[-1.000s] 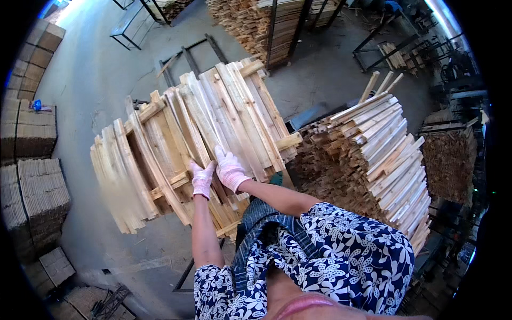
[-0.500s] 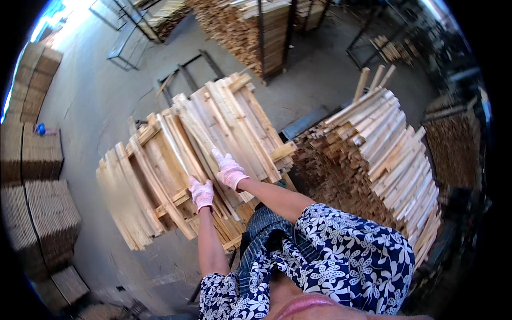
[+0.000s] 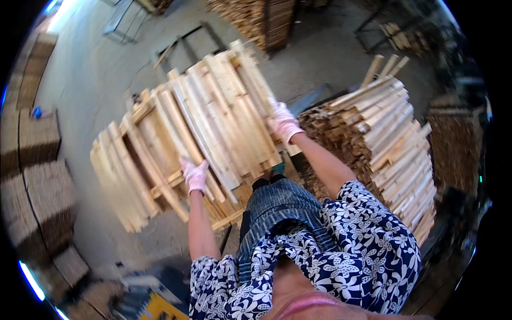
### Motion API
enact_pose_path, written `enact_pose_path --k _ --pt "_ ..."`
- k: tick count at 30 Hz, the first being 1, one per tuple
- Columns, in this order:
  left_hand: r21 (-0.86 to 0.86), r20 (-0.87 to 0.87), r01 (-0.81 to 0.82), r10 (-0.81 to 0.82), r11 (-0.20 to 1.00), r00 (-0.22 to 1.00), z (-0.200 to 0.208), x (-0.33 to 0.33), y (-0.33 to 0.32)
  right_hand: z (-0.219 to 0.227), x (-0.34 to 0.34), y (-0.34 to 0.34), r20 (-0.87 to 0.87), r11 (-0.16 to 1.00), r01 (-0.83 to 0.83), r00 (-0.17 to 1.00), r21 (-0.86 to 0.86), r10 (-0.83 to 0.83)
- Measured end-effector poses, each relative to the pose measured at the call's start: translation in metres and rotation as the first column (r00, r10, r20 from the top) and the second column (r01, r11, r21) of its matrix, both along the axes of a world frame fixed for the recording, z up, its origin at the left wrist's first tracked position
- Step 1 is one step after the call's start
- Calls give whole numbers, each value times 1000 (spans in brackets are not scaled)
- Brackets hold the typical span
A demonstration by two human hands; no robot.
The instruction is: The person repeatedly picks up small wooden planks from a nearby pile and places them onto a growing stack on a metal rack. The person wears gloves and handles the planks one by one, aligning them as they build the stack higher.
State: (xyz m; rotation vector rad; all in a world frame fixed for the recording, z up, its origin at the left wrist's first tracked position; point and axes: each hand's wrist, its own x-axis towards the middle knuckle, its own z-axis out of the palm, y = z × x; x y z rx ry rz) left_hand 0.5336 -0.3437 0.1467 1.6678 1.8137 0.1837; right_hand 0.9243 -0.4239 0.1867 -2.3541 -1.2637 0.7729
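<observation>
Pale wooden slats [image 3: 221, 101] lie side by side on a stack of wood in front of me, with gaps toward the left. My left hand [image 3: 194, 176], in a pink-and-white knit glove, grips the near part of a narrow slat [image 3: 175, 120] at the middle of the row. At the row's right edge, my right hand [image 3: 286, 125], gloved alike, closes on the side of the outermost slat [image 3: 255, 77]. Its fingertips are partly hidden against the wood. Crosswise battens [image 3: 141, 113] show beneath the slats.
A tall pile of slats [image 3: 392, 138] stands close on my right. Bundled wood stacks [image 3: 45, 197] line the left side. Beyond the slats are a dark metal frame [image 3: 186, 45] and another wood stack [image 3: 242, 21]. A yellow object [image 3: 162, 308] is at the lower left.
My right hand has moved from the middle of the row to its right edge. The left hand stays near the middle slats, shifted slightly. The whole view has tilted a little.
</observation>
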Motion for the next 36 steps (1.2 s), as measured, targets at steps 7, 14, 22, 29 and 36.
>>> enact_pose_path --k 7,14,22,29,36 --pt "-114 -111 -171 158 979 981 43 25 -4 -33 -3 16 175 994 11 984 113 -31" --pt "-85 -73 -133 127 987 989 49 29 -5 -75 -9 11 96 937 9 994 349 -45" --pt "-177 -150 -183 158 967 976 61 30 -8 -47 -27 -14 230 979 -70 973 194 24" --pt "-168 46 -147 157 975 986 70 34 -13 -41 -24 -8 182 994 -36 983 106 17" --pt "-279 -161 -16 -30 960 986 90 61 -21 -62 -8 6 140 977 -40 990 210 10"
